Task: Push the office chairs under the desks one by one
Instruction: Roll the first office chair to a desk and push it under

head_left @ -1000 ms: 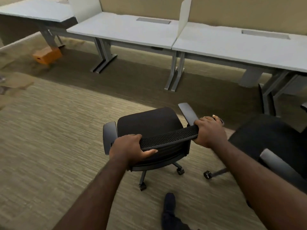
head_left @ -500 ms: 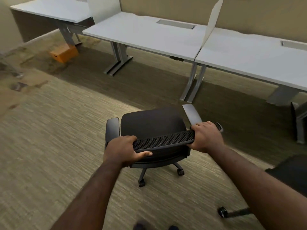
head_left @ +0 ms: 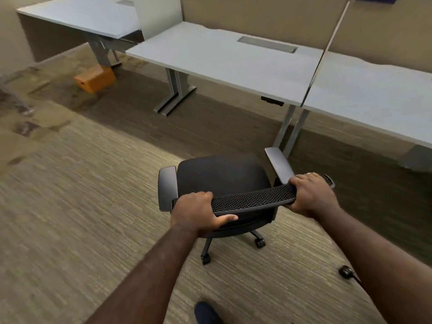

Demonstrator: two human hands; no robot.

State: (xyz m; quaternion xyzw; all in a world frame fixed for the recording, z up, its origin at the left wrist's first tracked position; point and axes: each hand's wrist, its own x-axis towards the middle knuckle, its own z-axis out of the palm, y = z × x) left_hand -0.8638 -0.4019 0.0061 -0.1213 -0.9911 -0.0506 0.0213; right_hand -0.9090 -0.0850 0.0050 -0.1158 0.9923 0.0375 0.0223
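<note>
Hands on the mesh top edge of a black office chair (head_left: 222, 174): the left hand (head_left: 196, 212) is wrapped around the left end of the backrest with the thumb underneath, and the right hand (head_left: 309, 194) is closed over the right end, just behind the grey right armrest (head_left: 279, 165). The chair stands on the carpet (head_left: 70, 206) directly ahead of the hands, short of the benches and not yet beneath one; its left armrest (head_left: 166, 188) lies just left of the left hand. Beyond the seat, a white bench (head_left: 210, 57) spans the view, with open floor under it between its grey left leg (head_left: 175, 90) and the paired legs (head_left: 292, 129) ahead of the right hand. A thin upright divider panel (head_left: 327, 47) separates it from a second bench (head_left: 374, 97) farther right. A third bench (head_left: 81, 15) stands far left, with an orange box (head_left: 95, 78) on the floor by its leg. A caster of another chair (head_left: 346, 271) sits under the right forearm, and a dark shoe (head_left: 205, 313) shows at the lower edge.
</note>
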